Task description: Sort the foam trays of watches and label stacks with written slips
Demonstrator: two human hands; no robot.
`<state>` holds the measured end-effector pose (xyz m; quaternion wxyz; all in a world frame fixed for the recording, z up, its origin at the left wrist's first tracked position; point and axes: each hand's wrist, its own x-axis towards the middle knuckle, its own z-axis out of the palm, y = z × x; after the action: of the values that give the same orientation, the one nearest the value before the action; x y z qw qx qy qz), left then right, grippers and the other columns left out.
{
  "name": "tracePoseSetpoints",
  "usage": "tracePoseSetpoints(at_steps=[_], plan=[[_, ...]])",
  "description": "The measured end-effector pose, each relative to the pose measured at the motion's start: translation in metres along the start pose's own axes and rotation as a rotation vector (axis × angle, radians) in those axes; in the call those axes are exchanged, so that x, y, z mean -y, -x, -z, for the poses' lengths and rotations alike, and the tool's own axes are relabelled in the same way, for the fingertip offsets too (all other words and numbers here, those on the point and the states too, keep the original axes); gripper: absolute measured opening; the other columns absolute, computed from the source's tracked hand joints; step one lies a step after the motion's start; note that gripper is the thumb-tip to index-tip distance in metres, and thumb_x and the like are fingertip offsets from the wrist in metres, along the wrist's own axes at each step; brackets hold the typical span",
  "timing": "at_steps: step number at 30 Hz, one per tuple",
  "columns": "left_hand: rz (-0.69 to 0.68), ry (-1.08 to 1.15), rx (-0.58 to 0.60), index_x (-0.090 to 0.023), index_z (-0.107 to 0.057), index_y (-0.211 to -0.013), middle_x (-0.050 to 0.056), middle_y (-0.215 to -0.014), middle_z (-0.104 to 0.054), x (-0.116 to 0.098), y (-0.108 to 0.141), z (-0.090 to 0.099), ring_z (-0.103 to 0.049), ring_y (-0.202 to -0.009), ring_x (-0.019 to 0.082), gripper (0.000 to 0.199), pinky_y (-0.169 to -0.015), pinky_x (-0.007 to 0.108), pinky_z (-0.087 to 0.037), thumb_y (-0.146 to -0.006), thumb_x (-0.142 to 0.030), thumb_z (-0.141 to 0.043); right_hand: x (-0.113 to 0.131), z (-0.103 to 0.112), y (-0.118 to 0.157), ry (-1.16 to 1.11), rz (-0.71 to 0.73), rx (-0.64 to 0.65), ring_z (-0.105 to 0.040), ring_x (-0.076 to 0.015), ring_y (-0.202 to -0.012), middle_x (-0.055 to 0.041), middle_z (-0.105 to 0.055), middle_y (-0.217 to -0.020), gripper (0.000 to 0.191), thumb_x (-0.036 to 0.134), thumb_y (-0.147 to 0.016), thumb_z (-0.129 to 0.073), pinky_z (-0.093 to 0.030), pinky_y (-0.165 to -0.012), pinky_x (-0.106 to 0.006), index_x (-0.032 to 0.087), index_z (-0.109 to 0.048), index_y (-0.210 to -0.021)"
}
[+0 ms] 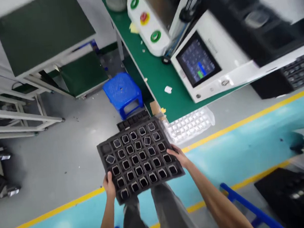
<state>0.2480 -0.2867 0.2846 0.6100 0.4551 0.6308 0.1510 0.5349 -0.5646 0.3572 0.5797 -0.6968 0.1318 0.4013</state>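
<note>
Holding a black tray [138,156] at waist height over the grey floor [65,160], the person grips it from both sides. The left hand [109,185] is clamped on the near left corner, thumb on top. The right hand [179,156] is closed on the right edge, fingers over the rim. The tray is tilted and has rows of square pockets, most with a small metal-rimmed part inside; a second tray edge shows just behind it.

Ahead stands a green bench [156,78]. On it sits a white machine [215,51] with a lit screen [198,62]; the writing on the screen and on the casing is too blurred to read. A white box [146,22] beside it carries two green buttons and one red. A clear blister tray [190,125] hangs over the bench's near edge, just beyond the black tray. A blue stool [123,91] stands on the floor to the left of the bench. Yellow lines [248,119] border a blue-green floor strip.
</note>
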Motion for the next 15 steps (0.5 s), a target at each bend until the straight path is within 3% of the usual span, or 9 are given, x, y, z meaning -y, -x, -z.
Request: tracePoseSetpoints(at_steps=[3,5,10,15], plan=[[0.028,0.005,-0.023,-0.012,-0.073,-0.087,0.017,-0.090,-0.073,-0.009,-0.002,0.008,-0.067,-0.098,0.038,0.086,-0.092,0.051,-0.057,-0.050,-0.089,-0.072,-0.003,-0.005,-0.002,0.016,0.028,0.052,-0.069,-0.0327,-0.114,-0.0132,-0.068,-0.127,0.072,0.058,-0.060,-0.086,-0.057,-0.103,-0.047,0.026,-0.064,-0.121],[0.057,-0.025,-0.034,-0.014,-0.073,-0.084,0.016,-0.090,-0.073,-0.012,-0.007,0.013,-0.068,-0.101,0.041,0.084,-0.092,0.052,-0.057,-0.047,-0.089,-0.072,-0.001,-0.009,-0.002,0.012,0.043,0.087,-0.068,-0.0352,-0.118,-0.0157,-0.067,-0.129,0.070,0.058,-0.061,-0.086,-0.057,-0.103,-0.045,0.027,-0.065,-0.121],[0.072,-0.057,-0.017,-0.015,-0.073,-0.088,0.015,-0.092,-0.075,-0.019,-0.009,0.023,-0.066,-0.107,0.044,0.089,-0.102,0.056,-0.053,-0.043,-0.093,-0.068,0.006,-0.014,0.007,0.063,0.039,0.045,-0.063,-0.0352,-0.128,-0.0182,-0.057,-0.143,0.067,0.060,-0.065,-0.082,-0.057,-0.100,-0.037,0.031,-0.067,-0.123],[0.064,-0.066,-0.053,-0.015,-0.070,-0.083,0.017,-0.090,-0.074,-0.030,-0.003,0.022,-0.066,-0.104,0.044,0.090,-0.104,0.059,-0.049,-0.043,-0.095,-0.063,0.012,-0.019,0.006,0.040,0.038,0.071,-0.066,-0.0337,-0.123,-0.0131,-0.065,-0.134,0.068,0.057,-0.062,-0.086,-0.057,-0.104,-0.042,0.032,-0.066,-0.122]])
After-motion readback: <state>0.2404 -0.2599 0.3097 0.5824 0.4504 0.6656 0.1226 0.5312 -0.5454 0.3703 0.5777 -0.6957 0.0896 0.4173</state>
